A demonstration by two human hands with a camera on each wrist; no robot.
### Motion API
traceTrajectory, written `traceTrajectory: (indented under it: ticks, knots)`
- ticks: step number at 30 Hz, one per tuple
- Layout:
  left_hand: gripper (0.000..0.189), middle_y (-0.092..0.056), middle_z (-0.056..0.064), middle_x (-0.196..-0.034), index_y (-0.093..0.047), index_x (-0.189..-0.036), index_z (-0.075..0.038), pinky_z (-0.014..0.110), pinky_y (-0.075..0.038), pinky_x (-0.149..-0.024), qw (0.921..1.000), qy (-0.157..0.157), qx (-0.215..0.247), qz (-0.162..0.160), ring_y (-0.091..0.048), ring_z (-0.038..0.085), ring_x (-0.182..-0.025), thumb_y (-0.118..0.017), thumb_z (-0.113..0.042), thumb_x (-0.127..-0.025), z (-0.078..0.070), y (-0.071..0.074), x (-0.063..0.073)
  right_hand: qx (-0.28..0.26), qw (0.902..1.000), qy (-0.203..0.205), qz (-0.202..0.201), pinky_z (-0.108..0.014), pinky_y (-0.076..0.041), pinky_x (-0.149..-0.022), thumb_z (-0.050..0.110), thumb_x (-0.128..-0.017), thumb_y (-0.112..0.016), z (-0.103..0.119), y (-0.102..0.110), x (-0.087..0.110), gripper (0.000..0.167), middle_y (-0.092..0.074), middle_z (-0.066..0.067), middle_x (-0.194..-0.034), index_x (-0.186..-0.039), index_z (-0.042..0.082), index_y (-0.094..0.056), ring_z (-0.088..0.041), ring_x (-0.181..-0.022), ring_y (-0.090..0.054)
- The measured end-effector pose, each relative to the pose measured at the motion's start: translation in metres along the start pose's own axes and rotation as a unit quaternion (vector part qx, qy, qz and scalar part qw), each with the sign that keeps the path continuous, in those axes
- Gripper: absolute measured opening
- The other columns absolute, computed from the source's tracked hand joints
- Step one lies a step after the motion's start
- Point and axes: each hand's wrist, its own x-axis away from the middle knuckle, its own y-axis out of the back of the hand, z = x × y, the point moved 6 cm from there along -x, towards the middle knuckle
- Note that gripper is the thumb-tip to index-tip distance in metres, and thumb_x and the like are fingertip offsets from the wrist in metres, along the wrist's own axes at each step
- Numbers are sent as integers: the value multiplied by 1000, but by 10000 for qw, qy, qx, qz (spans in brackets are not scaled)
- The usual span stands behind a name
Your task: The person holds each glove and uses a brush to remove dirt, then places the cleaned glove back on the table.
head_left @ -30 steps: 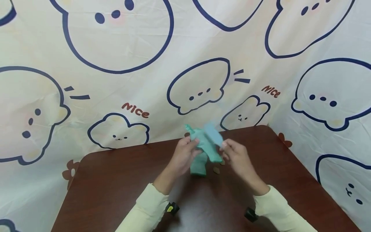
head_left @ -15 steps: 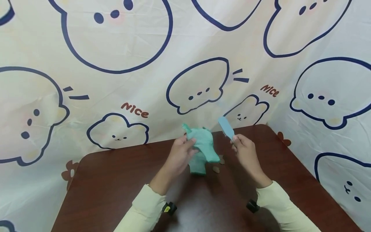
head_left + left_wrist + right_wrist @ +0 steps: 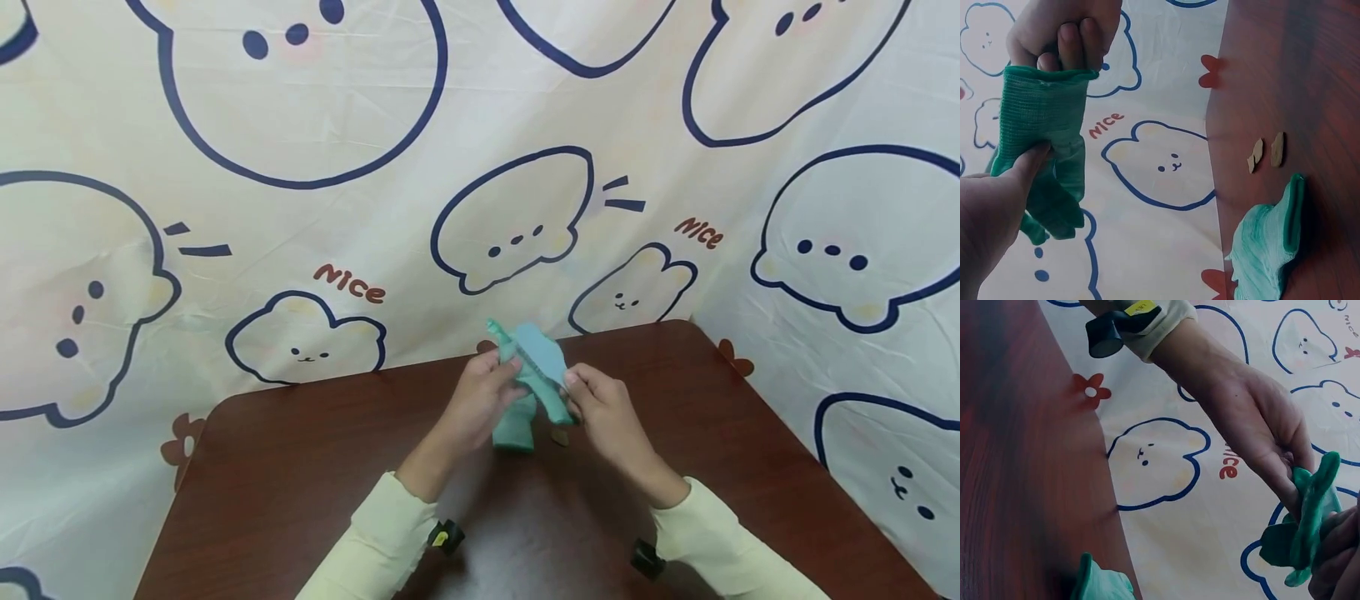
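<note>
A green knitted glove (image 3: 553,403) is held up by its side in my left hand (image 3: 477,398), thumb pressed on the fabric. My right hand (image 3: 609,410) grips the handle of a light blue brush (image 3: 543,352). The brush lies along the glove, with its bristle edge against the fabric. In the left wrist view the glove's cuff is up by my right-hand fingers (image 3: 1072,47), and its fingers hang down; the brush is hidden there. A second green glove (image 3: 514,429) lies on the table below.
Several small brown flakes (image 3: 1277,149) lie on the dark wooden table (image 3: 300,483) near the second glove. A white cloth with cartoon drawings (image 3: 480,100) hangs behind the table and along its right side.
Half a second ago the brush was lifted off to the right, apart from the glove. Now my right hand has brought it back left onto the fabric. My left hand still holds the glove.
</note>
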Motion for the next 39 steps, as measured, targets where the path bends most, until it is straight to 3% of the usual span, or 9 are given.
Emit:
traceTrajectory:
  ticks: [3, 10, 17, 23, 27, 32, 39]
  knots:
    - [45, -42, 15, -159, -38, -153, 5, 49, -41, -114, 10000, 38, -9, -67, -45, 30, -145, -38, -11, -111, -1, 1, 2, 236, 9993, -200, -217, -25, -38, -52, 34, -110, -48, -4, 5, -3, 38, -46, -7, -68, -92, 4, -62, -13, -58, -42]
    - [43, -44, 15, -158, -39, -152, 6, 52, -39, -116, 9997, 164, 149, -78, -48, 28, -140, -38, -9, -111, 2, 2, 2, 232, 9970, -619, -406, -29, -38, -58, 32, -110, -46, -16, 17, -7, 37, -48, -15, -73, -95, 2, -61, -17, -61, -41]
    - [40, -51, 14, -139, -42, -146, 10, 35, -51, -106, 9993, 79, 38, -351, -55, 18, -121, -38, -7, -110, -2, 8, 6, 6, 9931, -831, -832, -26, -36, -49, 27, -111, -44, -21, 36, -15, 35, -48, -3, -70, -95, 0, -60, -11, -57, -41]
    - [43, -45, 18, -154, -37, -151, 8, 50, -40, -117, 9997, 38, 151, -199, -50, 26, -136, -36, -7, -111, -3, 9, 5, -349, 9988, -296, -195, -25, -38, -50, 28, -110, -49, -5, 16, -5, 38, -45, -4, -65, -92, -4, -60, -10, -56, -42]
    - [42, -45, 18, -156, -40, -150, 8, 49, -41, -116, 9999, -78, 101, -23, -47, 28, -142, -35, -8, -111, -4, 3, 3, -141, 9997, 30, 180, -25, -39, -53, 31, -110, -49, 2, 1, 1, 37, -43, -5, -64, -91, 2, -60, -12, -57, -42]
    - [43, -43, 16, -158, -39, -151, 8, 49, -41, -115, 9998, -99, 145, -28, -45, 31, -144, -35, -8, -111, -5, 0, 4, 261, 9996, -27, -48, -25, -39, -53, 36, -109, -49, 1, 3, -1, 37, -44, -4, -66, -91, 5, -61, -13, -59, -44]
    - [45, -41, 17, -160, -36, -153, 7, 54, -38, -116, 9997, 153, 182, -113, -45, 32, -145, -37, -9, -111, 3, 4, 6, 234, 9981, -527, -237, -28, -40, -56, 38, -110, -46, -14, 13, -8, 41, -43, -7, -68, -94, 2, -61, -16, -59, -40]
